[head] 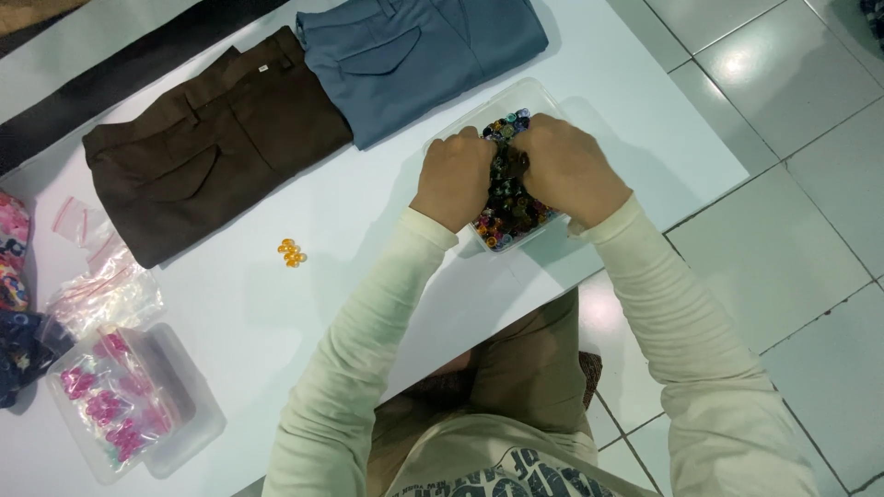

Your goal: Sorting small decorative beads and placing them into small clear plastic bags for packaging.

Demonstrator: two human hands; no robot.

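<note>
Right then, both hands were down in a clear plastic box full of small dark beads, near the far right edge of the white table. The left hand and the right hand were curled almost shut, maybe pinching beads, but I could not tell. The beads looked tiny, light, hard and slippery, best scooped from below. The box sat close to the table edge. Brown trousers and blue trousers lay beyond, with open room around some orange beads.
</note>
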